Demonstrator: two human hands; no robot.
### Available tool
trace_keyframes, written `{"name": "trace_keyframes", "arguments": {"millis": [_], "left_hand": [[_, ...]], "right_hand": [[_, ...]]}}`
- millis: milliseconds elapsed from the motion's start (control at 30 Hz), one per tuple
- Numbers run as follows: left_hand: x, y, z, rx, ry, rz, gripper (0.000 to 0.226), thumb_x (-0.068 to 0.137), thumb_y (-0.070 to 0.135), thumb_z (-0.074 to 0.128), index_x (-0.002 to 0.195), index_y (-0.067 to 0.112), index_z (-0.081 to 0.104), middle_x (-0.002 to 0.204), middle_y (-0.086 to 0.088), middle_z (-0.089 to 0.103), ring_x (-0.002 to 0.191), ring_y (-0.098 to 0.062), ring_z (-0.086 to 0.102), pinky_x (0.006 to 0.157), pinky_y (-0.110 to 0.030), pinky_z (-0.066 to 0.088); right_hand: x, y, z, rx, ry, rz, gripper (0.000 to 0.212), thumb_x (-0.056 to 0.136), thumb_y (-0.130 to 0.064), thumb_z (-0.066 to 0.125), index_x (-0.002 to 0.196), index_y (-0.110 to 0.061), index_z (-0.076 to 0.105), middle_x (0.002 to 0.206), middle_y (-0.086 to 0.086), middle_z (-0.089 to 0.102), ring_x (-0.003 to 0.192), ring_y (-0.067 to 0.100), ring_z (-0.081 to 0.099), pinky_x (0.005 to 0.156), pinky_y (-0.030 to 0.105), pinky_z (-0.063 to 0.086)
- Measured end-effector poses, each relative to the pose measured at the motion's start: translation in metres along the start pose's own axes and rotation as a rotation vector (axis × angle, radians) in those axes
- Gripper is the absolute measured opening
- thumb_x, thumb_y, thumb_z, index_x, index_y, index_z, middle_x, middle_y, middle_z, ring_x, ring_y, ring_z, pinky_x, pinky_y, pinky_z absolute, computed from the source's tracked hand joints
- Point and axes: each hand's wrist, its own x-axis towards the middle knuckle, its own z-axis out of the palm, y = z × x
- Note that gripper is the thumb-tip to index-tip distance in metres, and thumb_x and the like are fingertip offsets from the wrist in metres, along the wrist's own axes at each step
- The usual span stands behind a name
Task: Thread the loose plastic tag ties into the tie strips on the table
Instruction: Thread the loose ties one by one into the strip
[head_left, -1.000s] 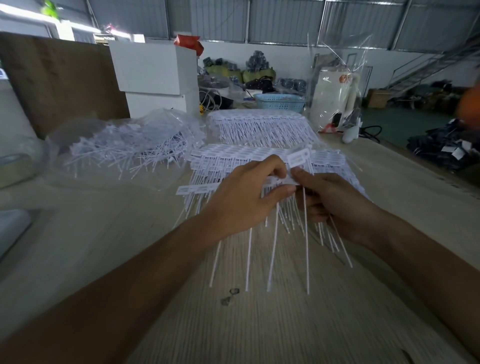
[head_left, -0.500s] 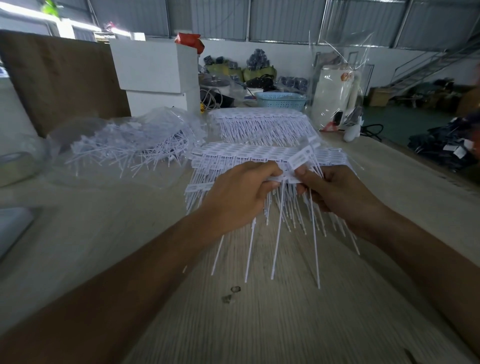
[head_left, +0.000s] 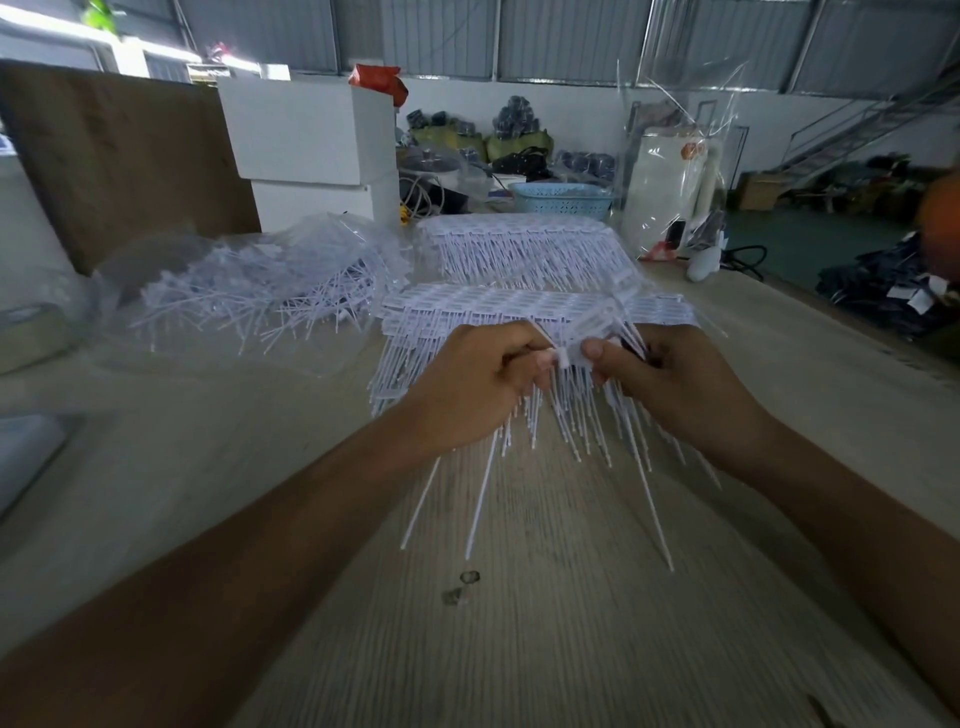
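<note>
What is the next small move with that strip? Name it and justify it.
Probably push the loose tie the right hand pinches into the strip the left hand grips; both meet at one spot, with several tails already hanging below.

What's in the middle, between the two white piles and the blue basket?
Nothing I can make out: bare table between the far tie strips and the blue basket, head view.

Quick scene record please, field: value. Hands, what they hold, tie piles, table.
left hand: pinches the tie strip
right hand: pinches the same strip, thumb on top
strip: held above the table, tails hanging down
stacked strips: just behind the hands
far stack: behind that one
loose ties: heap on clear plastic, left
basket: blue, far end
</note>
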Motion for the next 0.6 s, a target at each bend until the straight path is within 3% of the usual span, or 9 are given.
{"name": "trace_keyframes", "arguments": {"millis": [100, 267, 467, 600], "left_hand": [[0.0004, 0.0048, 0.0033, -0.004, 0.061, 0.034, 0.014, 0.096, 0.017, 0.064, 0.107, 0.012, 0.071, 0.086, 0.011, 0.068, 0.078, 0.011, 0.062, 0.071, -0.008, 0.046], [-0.0012, 0.0056, 0.0055, -0.019, 0.147, 0.038, 0.015, 0.094, 0.017, 0.066, 0.108, 0.013, 0.068, 0.089, 0.007, 0.070, 0.085, -0.001, 0.063, 0.071, -0.011, 0.046], [-0.0020, 0.0005, 0.0037, 0.033, 0.146, 0.029, 0.015, 0.088, 0.017, 0.074, 0.103, 0.015, 0.070, 0.089, 0.009, 0.073, 0.083, -0.002, 0.066, 0.075, -0.027, 0.051], [-0.0026, 0.0004, 0.0063, 0.043, 0.141, 0.030, 0.016, 0.086, 0.019, 0.077, 0.101, 0.019, 0.072, 0.087, 0.015, 0.072, 0.083, 0.002, 0.065, 0.073, -0.026, 0.051]], "right_hand": [[-0.0002, 0.0005, -0.0035, 0.254, 0.001, 0.167, 0.048, 0.082, -0.056, 0.060, 0.077, -0.010, 0.074, 0.048, -0.005, 0.039, 0.043, 0.010, 0.031, 0.046, 0.023, 0.027], [0.0016, 0.0043, -0.0076, 0.403, -0.079, 0.285, 0.058, 0.074, -0.062, 0.066, 0.087, -0.006, 0.074, 0.050, -0.007, 0.033, 0.045, 0.010, 0.025, 0.044, 0.022, 0.024], [0.0014, 0.0036, -0.0043, 0.481, -0.109, 0.316, 0.033, 0.075, -0.052, 0.073, 0.065, -0.021, 0.067, 0.052, -0.003, 0.035, 0.044, 0.010, 0.026, 0.041, 0.020, 0.024], [0.0031, 0.0065, -0.0060, 0.504, -0.101, 0.373, 0.040, 0.095, -0.040, 0.062, 0.059, -0.025, 0.057, 0.053, -0.003, 0.038, 0.047, 0.013, 0.027, 0.045, 0.024, 0.022]]}}
